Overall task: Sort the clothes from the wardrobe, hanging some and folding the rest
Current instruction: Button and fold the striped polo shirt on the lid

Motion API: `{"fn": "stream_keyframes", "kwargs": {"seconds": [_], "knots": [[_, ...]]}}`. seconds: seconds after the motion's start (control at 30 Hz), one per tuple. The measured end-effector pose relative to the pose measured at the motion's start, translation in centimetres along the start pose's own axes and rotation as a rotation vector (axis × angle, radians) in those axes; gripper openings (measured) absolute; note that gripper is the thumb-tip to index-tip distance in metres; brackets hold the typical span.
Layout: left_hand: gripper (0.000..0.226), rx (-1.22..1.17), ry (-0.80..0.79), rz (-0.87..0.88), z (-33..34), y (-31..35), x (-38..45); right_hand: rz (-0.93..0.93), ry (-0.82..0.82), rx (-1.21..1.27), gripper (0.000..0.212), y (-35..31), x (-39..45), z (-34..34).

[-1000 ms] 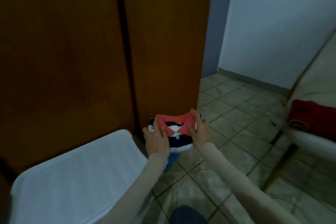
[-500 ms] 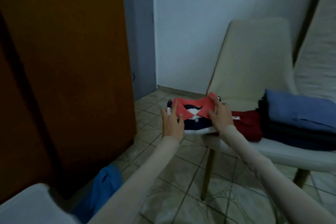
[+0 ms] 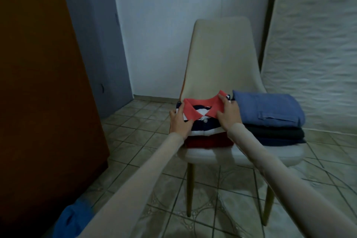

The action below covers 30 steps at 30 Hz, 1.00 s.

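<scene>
With both hands gripping it, left hand (image 3: pixel 180 122) and right hand (image 3: pixel 229 115) each curled round a side, the folded striped polo (image 3: pixel 201 121) sits atop a red garment (image 3: pixel 209 140) on the chair (image 3: pixel 218 60), beside a folded stack (image 3: pixel 270 120); folding looks well along, though blue cloth (image 3: pixel 74 218) lies on the floor

Chair (image 3: pixel 220 60) seat front bare; folded stack (image 3: pixel 270 120) blocks right side, wardrobe door (image 3: pixel 42 83) walls left.
</scene>
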<state>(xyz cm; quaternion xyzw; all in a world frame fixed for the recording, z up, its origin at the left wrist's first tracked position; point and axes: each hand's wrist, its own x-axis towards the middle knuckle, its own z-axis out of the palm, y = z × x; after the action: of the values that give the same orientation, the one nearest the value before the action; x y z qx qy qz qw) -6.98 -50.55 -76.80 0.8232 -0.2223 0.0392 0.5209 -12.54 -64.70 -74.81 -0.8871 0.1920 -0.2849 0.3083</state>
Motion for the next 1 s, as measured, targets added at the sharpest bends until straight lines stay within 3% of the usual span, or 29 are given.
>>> {"fn": "stream_keyframes", "kwargs": {"seconds": [0.5,0.67,0.77,0.87,1.0], "knots": [[0.062,-0.018,0.045,-0.019,1.2,-2.0,1.0,0.040,-0.175,-0.060,0.057,2.4,0.3,2.3],[0.059,0.121,-0.039,-0.026,1.8,-2.7,1.3,0.051,-0.223,-0.145,0.051,3.8,-0.1,3.4],[0.059,0.234,-0.122,-0.031,2.2,-3.3,1.5,0.057,-0.165,-0.107,0.057,4.1,-0.6,3.8],[0.059,0.332,-0.203,-0.066,2.4,-3.5,2.1,0.044,-0.141,-0.268,0.052,4.1,-0.6,4.0],[0.056,0.435,-0.186,-0.072,2.4,-3.1,2.7,-0.071,-0.089,-0.503,0.050,3.7,0.1,4.0]]}}
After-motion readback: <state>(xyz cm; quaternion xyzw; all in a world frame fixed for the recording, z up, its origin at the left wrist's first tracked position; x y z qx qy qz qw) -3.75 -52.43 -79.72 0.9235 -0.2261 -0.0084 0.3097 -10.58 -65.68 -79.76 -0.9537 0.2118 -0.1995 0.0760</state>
